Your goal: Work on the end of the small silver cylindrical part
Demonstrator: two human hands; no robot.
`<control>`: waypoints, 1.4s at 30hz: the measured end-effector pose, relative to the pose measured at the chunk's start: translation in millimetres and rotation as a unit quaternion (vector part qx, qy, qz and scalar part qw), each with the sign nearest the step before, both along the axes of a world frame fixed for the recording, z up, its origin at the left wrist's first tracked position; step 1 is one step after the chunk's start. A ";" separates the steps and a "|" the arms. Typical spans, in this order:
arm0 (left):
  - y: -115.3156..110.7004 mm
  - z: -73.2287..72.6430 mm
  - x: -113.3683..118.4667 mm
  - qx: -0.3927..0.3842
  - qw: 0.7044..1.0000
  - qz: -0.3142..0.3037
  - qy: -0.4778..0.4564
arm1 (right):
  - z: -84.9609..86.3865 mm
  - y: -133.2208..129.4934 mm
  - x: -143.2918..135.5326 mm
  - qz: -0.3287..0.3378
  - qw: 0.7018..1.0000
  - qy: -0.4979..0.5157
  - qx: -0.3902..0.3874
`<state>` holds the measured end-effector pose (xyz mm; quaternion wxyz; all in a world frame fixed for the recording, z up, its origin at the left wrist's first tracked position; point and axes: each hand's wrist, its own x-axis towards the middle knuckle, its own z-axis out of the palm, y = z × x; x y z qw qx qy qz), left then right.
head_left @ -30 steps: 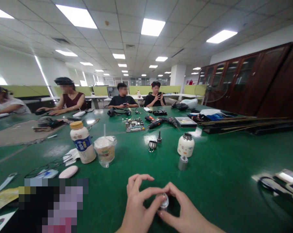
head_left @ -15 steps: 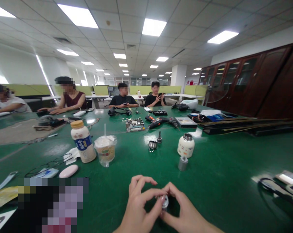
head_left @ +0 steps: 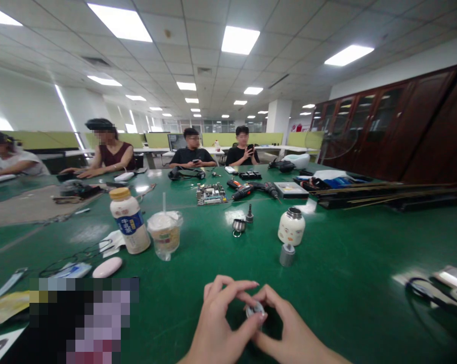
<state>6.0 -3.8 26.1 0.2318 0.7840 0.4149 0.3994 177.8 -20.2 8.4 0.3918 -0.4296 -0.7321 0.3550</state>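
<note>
Low in the middle of the head view, my left hand (head_left: pixel 224 318) and my right hand (head_left: pixel 285 323) meet around a small round silvery metal part (head_left: pixel 254 309). Both hands pinch it between thumb and fingers, and my fingers cover much of its side. Beyond them on the green table stands a grey metal cylinder (head_left: pixel 287 255), just in front of a cream bottle (head_left: pixel 291 227) whose mouth is uncovered. Farther off lie a steel cap with a ring (head_left: pixel 238 226) and a dark stepped metal piece (head_left: pixel 249 214).
A milk tea bottle (head_left: pixel 130 225) and a lidded cup with a straw (head_left: pixel 164 232) stand at the left. Behind are a circuit board (head_left: pixel 212 194) and power drills (head_left: pixel 247 190). Phones and a cable (head_left: pixel 429 293) lie right. Several people sit across the table (head_left: pixel 350 263).
My left fingers have shifted slightly right over the metal part, and its upper face is turned a little differently. My right hand stays nearly in place.
</note>
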 end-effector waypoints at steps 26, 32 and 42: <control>30.7 -31.0 -17.3 -0.030 0.982 0.170 0.079 | -13.3 4.3 4.2 -0.004 1.000 -0.023 -0.008; 24.3 -6.2 -11.5 -0.031 0.990 0.139 -0.005 | -15.0 5.4 4.3 -0.004 1.000 -0.019 0.001; 0.7 16.8 -2.0 -0.057 0.998 0.030 0.004 | -12.0 4.6 1.5 -0.015 1.000 -0.008 0.003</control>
